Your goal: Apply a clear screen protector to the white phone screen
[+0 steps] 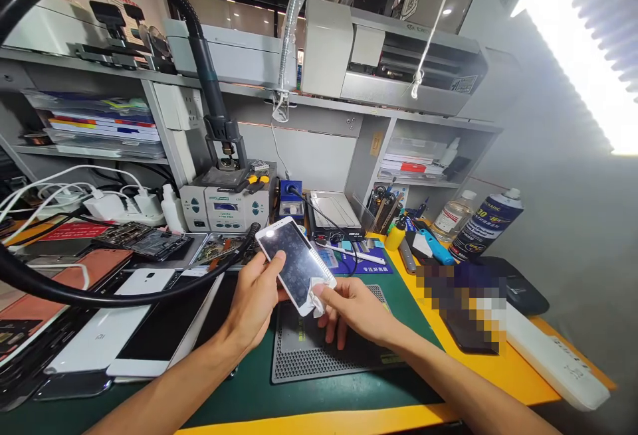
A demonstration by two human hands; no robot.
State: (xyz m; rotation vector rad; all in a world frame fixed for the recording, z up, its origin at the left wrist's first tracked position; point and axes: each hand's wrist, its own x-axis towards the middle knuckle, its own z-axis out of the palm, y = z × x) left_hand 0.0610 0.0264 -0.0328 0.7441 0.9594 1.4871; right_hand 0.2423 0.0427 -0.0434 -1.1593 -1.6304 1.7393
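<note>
My left hand (256, 292) grips a white-framed smartphone (294, 259) by its left side, thumb on the edge of the dark screen. The phone is tilted, its screen facing me, and smudges show on the glass. In my right hand (353, 305) a crumpled white wipe (315, 299) is pinched between thumb and fingers, pressed against the phone's lower right corner. Both hands are above a grey perforated work mat (323, 372). What the fingers behind the phone do is hidden.
Several phones and phone parts, among them a white phone back (112, 329), lie at the left. A black hose (124, 299) loops across that side. Behind stands a soldering station (224, 206). At the right are a spray can (486, 222), a clear bottle (453, 216) and a long white device (553, 362).
</note>
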